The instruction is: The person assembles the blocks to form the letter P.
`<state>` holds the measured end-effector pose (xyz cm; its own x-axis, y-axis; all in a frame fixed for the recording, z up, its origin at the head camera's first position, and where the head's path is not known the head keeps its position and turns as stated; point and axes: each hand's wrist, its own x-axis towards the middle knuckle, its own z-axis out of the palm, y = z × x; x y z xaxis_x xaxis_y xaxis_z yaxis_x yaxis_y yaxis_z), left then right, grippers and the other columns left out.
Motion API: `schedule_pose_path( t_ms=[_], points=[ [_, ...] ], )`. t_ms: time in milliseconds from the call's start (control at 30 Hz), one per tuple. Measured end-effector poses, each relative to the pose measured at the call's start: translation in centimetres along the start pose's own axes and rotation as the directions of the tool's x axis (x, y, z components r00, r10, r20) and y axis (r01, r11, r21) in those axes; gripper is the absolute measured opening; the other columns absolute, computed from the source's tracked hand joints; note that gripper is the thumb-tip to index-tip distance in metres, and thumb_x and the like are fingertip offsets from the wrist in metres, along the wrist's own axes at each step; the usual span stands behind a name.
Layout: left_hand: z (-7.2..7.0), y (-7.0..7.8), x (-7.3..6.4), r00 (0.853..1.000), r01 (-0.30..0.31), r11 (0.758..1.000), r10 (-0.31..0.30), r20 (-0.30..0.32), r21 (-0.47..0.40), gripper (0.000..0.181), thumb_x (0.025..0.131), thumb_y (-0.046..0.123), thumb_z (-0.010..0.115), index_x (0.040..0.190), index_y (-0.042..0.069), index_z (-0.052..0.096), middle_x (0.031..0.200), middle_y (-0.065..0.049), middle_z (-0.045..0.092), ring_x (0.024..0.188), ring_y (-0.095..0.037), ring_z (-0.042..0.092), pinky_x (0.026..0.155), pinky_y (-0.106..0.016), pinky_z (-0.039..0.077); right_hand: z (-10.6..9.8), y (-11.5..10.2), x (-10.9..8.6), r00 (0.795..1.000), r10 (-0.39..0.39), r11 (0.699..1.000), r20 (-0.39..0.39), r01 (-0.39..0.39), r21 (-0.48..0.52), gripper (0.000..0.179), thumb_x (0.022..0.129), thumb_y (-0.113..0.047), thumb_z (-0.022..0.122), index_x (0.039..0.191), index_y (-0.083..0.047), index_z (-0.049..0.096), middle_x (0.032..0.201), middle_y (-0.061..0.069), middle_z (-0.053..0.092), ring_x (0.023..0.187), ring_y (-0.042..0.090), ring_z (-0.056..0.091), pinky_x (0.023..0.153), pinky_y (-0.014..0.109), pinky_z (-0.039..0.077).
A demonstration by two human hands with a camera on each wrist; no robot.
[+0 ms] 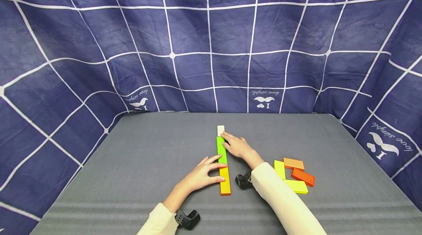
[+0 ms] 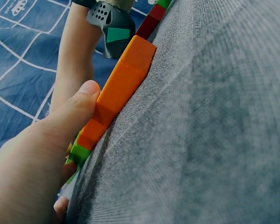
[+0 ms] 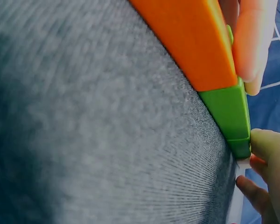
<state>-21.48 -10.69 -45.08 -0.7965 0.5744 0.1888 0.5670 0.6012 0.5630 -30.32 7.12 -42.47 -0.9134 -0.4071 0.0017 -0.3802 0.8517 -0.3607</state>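
In the head view, a straight row of blocks lies on the grey table: a white block (image 1: 221,129) at the far end, a green stretch (image 1: 221,149) in the middle and an orange block (image 1: 225,185) nearest. My left hand (image 1: 199,177) comes from the left side, its thumb on the orange block and its outstretched fingers across the row where green meets orange. Farther along, my right hand (image 1: 239,146) touches the green and white part from the right with its fingertips. In the right wrist view, its thumb rests against the green block (image 3: 228,109).
To the right of the row lie two yellow blocks (image 1: 279,169), an orange-brown block (image 1: 293,164) and a red block (image 1: 302,177), close together. A blue curtain with white lines (image 1: 230,70) hangs behind the grey table (image 1: 158,147). Each wrist wears a black device (image 1: 188,220).
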Motion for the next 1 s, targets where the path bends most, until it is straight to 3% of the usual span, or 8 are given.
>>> schedule_pose_path(
  t_ms=[467,1000],
  points=[
    [0.1,0.8,0.0,0.999,0.023,1.000,-0.023,0.036,0.002,0.046,0.081,0.046,0.061,0.123,0.027,0.057,0.145,0.000,0.037,0.135,-0.020,0.033,0.115,-0.044,0.017,0.1,0.4,-0.8,0.999,-0.021,1.000,-0.036,0.021,-0.007,0.044,0.095,-0.026,0.045,0.137,-0.014,0.042,0.144,0.002,0.038,0.130,0.023,0.041,0.102,0.054,0.032],
    [1.5,2.8,0.0,0.998,-0.013,1.000,0.011,0.068,0.027,0.047,0.084,0.047,0.058,0.126,0.027,0.054,0.146,-0.001,0.034,0.135,-0.022,0.032,0.113,-0.044,0.021,-0.8,1.5,-3.1,0.998,-0.015,1.000,-0.059,0.016,0.019,0.044,0.093,-0.025,0.050,0.134,-0.011,0.046,0.141,0.006,0.043,0.128,0.026,0.043,0.097,0.057,0.036]
  ],
)
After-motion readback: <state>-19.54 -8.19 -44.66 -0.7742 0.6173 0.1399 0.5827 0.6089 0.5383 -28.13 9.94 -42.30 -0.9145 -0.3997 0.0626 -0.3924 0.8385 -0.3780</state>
